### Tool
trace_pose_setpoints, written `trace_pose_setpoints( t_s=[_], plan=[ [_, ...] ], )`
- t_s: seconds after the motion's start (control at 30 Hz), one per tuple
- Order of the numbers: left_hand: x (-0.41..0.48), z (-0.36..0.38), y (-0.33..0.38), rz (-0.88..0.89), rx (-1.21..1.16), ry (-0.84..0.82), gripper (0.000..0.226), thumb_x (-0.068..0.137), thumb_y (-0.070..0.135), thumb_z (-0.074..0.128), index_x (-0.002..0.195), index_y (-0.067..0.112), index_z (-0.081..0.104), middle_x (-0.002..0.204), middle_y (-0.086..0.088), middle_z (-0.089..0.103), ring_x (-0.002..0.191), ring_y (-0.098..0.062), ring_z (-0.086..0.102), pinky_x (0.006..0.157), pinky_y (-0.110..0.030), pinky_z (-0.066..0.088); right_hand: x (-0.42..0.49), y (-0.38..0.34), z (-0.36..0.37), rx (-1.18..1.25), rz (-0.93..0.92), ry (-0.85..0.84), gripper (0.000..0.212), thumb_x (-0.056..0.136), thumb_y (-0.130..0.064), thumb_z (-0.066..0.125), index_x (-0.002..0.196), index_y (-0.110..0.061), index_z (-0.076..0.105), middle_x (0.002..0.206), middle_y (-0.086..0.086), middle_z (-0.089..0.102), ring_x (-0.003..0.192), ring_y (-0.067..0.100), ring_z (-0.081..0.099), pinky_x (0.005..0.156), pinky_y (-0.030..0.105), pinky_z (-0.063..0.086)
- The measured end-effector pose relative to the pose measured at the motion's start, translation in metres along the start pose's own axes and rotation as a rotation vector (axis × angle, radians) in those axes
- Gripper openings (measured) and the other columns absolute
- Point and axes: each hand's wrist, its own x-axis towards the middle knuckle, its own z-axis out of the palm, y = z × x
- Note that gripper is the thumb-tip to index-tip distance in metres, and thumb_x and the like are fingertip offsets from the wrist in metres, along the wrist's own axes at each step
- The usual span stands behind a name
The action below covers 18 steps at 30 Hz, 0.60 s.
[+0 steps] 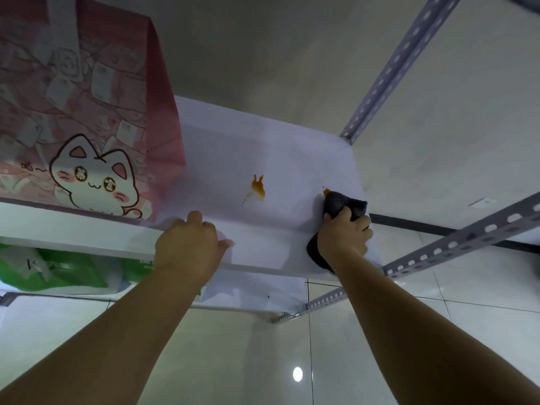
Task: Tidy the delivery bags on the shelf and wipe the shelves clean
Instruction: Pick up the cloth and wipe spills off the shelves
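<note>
Our right grip (344,232) curls round a dark cloth (342,203), pressing it on the shelf (263,147) by its right edge. Our left grip (187,244) rests on the front lip, fingers bent; whether it clutches, we cannot tell. An orange stain (258,190) lies beyond them, and a pink bag (87,127) stands at the left.

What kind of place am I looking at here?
Likely a pickup or storage corner for delivery orders: a slotted metal rack with white shelves, a pink cat-print delivery bag on the upper one, a green bag below, and tiled floor.
</note>
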Motion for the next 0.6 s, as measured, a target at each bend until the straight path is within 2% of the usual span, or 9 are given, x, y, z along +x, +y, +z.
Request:
trace_pose_setpoints(
  t_s=[0.1,0.17,0.3,0.43,0.6],
  plan=[
    [0.0,0.002,0.005,-0.034,-0.007,0.031,0.061,0.087,0.065,0.035,0.117,0.017,0.059,0.115,-0.005,0.043,0.098,-0.024,0.054,0.061,-0.029,0.034,0.017,-0.001,0.003,0.065,0.008,0.026,0.044,0.096,-0.045,0.035,0.131,-0.018,0.036,0.138,0.017,0.026,0.124,0.037,0.026,0.097,0.053,0.031],
    [-0.001,0.003,0.006,-0.06,-0.012,0.048,0.063,0.086,0.066,0.037,0.116,0.016,0.06,0.116,-0.006,0.041,0.098,-0.025,0.054,0.06,-0.03,0.037,0.026,-0.003,0.004,0.087,0.03,0.045,0.044,0.096,-0.045,0.034,0.131,-0.019,0.036,0.138,0.016,0.026,0.124,0.036,0.026,0.098,0.052,0.031],
    [-0.004,0.007,0.005,-0.081,-0.005,0.06,0.066,0.086,0.068,0.032,0.12,0.016,0.056,0.125,-0.007,0.039,0.107,-0.025,0.051,0.075,-0.032,0.047,0.04,-0.016,0.003,0.059,0.001,0.042,0.046,0.097,-0.044,0.032,0.134,-0.018,0.033,0.14,0.016,0.026,0.125,0.036,0.026,0.096,0.051,0.031],
    [-0.004,0.01,0.002,-0.053,0.024,0.074,0.068,0.086,0.069,0.026,0.123,0.02,0.054,0.13,-0.002,0.042,0.112,-0.021,0.051,0.083,-0.029,0.045,0.048,-0.026,0.0,-0.021,-0.165,-0.013,0.043,0.098,-0.043,0.029,0.132,-0.018,0.038,0.141,0.016,0.029,0.126,0.036,0.027,0.095,0.049,0.032],
    [-0.002,0.01,0.0,-0.045,-0.021,0.027,0.068,0.085,0.069,0.028,0.124,0.019,0.054,0.129,-0.001,0.049,0.116,-0.023,0.049,0.089,-0.033,0.046,0.029,-0.009,0.0,-0.098,-0.447,-0.05,0.047,0.096,-0.045,0.033,0.139,-0.024,0.034,0.143,0.011,0.031,0.122,0.036,0.031,0.094,0.047,0.036]
  ],
)
